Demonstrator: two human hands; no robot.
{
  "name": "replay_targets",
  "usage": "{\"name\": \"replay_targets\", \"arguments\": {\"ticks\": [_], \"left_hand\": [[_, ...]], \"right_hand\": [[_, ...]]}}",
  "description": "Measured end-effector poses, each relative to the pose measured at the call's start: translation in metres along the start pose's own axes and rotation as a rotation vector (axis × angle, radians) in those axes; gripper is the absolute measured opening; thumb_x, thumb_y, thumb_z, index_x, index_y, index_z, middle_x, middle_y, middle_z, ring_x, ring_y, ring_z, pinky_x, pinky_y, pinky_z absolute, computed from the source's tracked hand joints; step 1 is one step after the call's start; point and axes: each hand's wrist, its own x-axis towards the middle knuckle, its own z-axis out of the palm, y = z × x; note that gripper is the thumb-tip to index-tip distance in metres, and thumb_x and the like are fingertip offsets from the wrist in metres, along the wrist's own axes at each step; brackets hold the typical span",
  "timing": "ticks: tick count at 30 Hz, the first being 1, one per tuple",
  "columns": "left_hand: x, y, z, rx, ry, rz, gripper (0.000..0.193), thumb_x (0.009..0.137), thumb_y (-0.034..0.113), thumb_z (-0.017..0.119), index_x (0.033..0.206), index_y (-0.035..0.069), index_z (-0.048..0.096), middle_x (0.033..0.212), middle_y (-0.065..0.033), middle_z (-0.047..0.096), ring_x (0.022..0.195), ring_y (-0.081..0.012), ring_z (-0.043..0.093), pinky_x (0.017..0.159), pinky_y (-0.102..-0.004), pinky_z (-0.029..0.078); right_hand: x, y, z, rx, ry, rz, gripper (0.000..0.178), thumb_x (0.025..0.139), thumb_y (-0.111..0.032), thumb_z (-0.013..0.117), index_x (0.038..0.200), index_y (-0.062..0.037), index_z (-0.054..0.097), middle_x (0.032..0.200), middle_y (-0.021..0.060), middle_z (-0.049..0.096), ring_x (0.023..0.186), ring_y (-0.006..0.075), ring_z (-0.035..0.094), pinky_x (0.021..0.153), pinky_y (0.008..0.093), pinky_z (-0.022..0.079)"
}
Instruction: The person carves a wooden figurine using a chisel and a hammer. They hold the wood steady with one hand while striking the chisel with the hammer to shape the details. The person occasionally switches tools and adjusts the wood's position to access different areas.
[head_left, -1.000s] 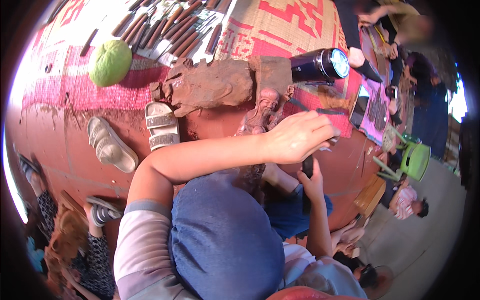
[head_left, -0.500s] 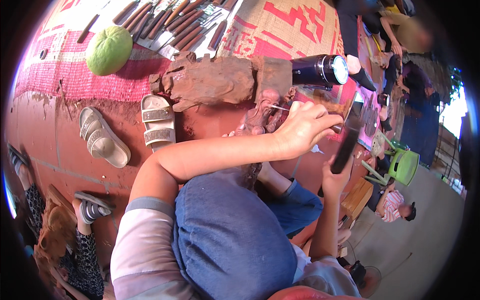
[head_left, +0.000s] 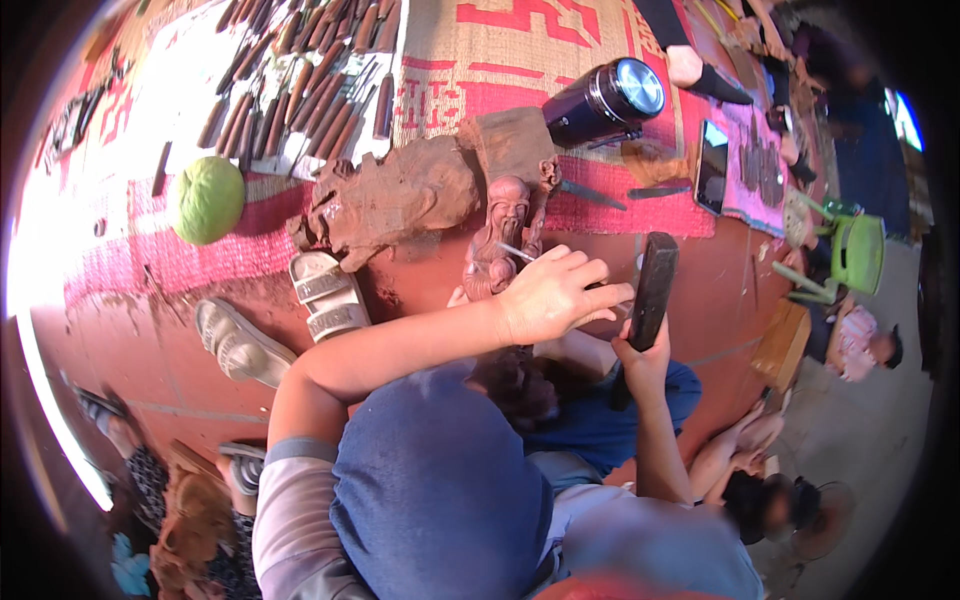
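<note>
A reddish wooden figurine [head_left: 508, 205] of a bald, bearded man stands against brown wood in front of me. My left hand [head_left: 560, 297] is closed round a chisel [head_left: 517, 252]. Its thin metal blade meets the figurine's front below the beard, while the handle is mostly hidden by my fingers. To the right, my right hand [head_left: 645, 358] grips a dark, flat-sided mallet [head_left: 655, 285], held upright and apart from the chisel. The figurine's lower part is hidden behind my left forearm.
Rough wood [head_left: 400, 190] and a squared block [head_left: 512, 140] lie behind the figurine, beside a dark flask [head_left: 605, 100]. Many chisels [head_left: 320, 90] cover a white sheet at the far left, near a green fruit [head_left: 207, 200]. Sandals [head_left: 330, 295] sit left; a green chair [head_left: 855, 250] stands right.
The view has shifted, showing more of the tools. The mallet, blurred beside the chisel's end before, now stands more upright and farther from my left hand. The chisel stays against the figurine.
</note>
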Motion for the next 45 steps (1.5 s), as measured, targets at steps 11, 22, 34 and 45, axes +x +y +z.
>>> {"name": "replay_targets", "arguments": {"ticks": [11, 22, 34, 45], "left_hand": [[-0.006, 0.018, -0.042, 0.024, -0.438, -0.486, 0.04, 0.086, 0.017, 0.066, 0.124, 0.013, 0.057, 0.125, -0.0166, 0.054, 0.103, -0.0323, 0.062, 0.085, -0.0382, 0.054], [0.007, 0.029, -0.09, -0.264, -0.67, -0.777, 0.043, 0.09, 0.012, 0.06, 0.13, 0.006, 0.049, 0.124, -0.0191, 0.057, 0.109, -0.0369, 0.059, 0.088, -0.0411, 0.05], [0.03, 0.028, -0.031, -0.183, -0.515, -0.19, 0.047, 0.087, 0.024, 0.064, 0.132, 0.017, 0.052, 0.084, -0.0093, 0.061, 0.075, -0.0306, 0.064, 0.064, -0.0394, 0.052], [0.038, 0.009, -0.003, -0.03, -0.124, -0.181, 0.047, 0.078, 0.008, 0.067, 0.124, 0.006, 0.055, 0.089, -0.0108, 0.056, 0.082, -0.0309, 0.059, 0.073, -0.0404, 0.05]], "right_hand": [[-0.019, 0.016, 0.017, -0.081, -0.18, 0.044, 0.056, 0.07, 0.006, 0.063, 0.124, -0.006, 0.05, 0.084, 0.0023, 0.057, 0.078, 0.0121, 0.057, 0.072, 0.0259, 0.046], [-0.003, 0.051, 0.012, 0.026, -0.23, 0.143, 0.055, 0.071, 0.003, 0.066, 0.122, -0.0049, 0.049, 0.085, 0.002, 0.055, 0.08, 0.0121, 0.056, 0.074, 0.0261, 0.046], [-0.002, 0.052, 0.013, 0.023, -0.267, -0.026, 0.049, 0.073, -0.001, 0.065, 0.119, -0.0023, 0.05, 0.095, 0.0051, 0.058, 0.09, 0.0147, 0.057, 0.081, 0.0277, 0.046], [-0.009, 0.035, 0.005, 0.414, -0.007, 0.17, 0.047, 0.071, 0.009, 0.06, 0.115, -0.0053, 0.05, 0.085, 0.001, 0.053, 0.077, 0.0077, 0.051, 0.068, 0.0211, 0.043]]}}
